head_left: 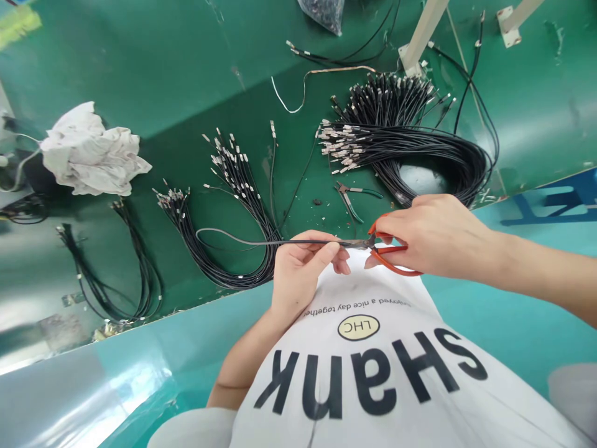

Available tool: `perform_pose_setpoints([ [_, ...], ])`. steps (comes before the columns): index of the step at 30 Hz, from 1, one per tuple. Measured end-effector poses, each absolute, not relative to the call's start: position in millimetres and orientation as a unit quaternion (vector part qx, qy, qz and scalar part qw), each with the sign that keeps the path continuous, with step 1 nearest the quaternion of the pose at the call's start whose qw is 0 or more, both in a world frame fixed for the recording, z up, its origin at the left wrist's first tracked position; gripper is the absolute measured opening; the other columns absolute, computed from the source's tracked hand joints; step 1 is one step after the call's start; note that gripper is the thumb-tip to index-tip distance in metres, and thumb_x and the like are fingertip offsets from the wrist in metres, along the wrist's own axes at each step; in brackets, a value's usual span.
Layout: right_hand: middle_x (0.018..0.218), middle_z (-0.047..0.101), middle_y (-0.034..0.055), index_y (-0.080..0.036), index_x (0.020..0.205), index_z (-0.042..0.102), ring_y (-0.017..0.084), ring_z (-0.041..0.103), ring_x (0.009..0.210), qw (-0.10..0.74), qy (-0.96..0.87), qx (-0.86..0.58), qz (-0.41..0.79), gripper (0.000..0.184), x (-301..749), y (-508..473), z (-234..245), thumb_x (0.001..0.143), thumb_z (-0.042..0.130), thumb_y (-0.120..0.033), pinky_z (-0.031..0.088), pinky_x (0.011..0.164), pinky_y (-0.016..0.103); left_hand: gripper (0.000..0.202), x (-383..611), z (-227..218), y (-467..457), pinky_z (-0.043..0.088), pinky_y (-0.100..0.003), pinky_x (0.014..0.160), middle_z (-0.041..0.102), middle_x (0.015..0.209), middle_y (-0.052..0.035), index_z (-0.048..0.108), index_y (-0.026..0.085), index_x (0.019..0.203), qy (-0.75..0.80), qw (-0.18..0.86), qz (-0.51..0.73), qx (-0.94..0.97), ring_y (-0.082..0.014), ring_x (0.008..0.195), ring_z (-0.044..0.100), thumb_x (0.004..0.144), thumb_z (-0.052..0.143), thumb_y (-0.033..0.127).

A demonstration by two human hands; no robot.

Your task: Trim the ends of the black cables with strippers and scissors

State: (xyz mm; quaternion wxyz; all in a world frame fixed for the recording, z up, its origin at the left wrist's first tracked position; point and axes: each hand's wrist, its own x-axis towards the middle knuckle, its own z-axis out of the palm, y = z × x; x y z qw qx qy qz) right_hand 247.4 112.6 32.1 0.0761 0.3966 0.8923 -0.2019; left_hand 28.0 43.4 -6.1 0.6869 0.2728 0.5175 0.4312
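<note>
My left hand (303,264) pinches a thin black cable (242,241) that runs left toward a bundle of cables. My right hand (431,233) grips red-handled scissors (389,254), whose blades meet the cable's end just right of my left fingertips. Both hands hover over the near edge of the green table (163,68), above my white printed shirt.
Several bundles of black cables with metal tips lie across the table: a large coil (420,149) at the right, a fan (237,186) in the middle, loops (116,267) at the left. Small green-handled pliers (352,196) lie near the coil. A crumpled white cloth (88,152) sits at the left.
</note>
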Motion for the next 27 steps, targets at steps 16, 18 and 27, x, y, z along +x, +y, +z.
perform_pose_setpoints([
  [16,0.06,0.065,-0.0017,-0.022,0.066,0.057,0.015,0.044,0.047,0.083,0.896,0.389,-0.198,0.044,251,110,23,0.088,0.064,-0.06,0.018,0.053,0.032,0.008,28,-5,42,0.058,-0.034,0.06,0.076,0.076,-0.0058,0.073,0.017,0.091,0.487,0.716,0.43,0.255,-0.0195,0.063,0.071,0.087,0.072,0.024],
  [18,0.06,0.065,-0.0026,-0.022,0.067,0.056,0.014,0.043,0.047,0.081,0.891,0.392,-0.214,0.045,251,109,23,0.09,0.062,-0.06,0.018,0.053,0.031,0.01,29,-5,43,0.058,-0.034,0.06,0.076,0.076,-0.0056,0.073,0.017,0.091,0.489,0.716,0.428,0.254,-0.0192,0.062,0.071,0.086,0.073,0.026],
  [27,0.062,0.065,-0.0025,-0.022,0.074,0.06,0.016,0.051,0.052,0.083,0.868,0.404,-0.278,0.043,251,105,20,0.092,0.06,-0.06,0.019,0.053,0.031,0.008,29,-6,42,0.058,-0.033,0.061,0.075,0.075,-0.005,0.072,0.016,0.092,0.475,0.722,0.44,0.245,-0.0173,0.06,0.068,0.088,0.072,0.022],
])
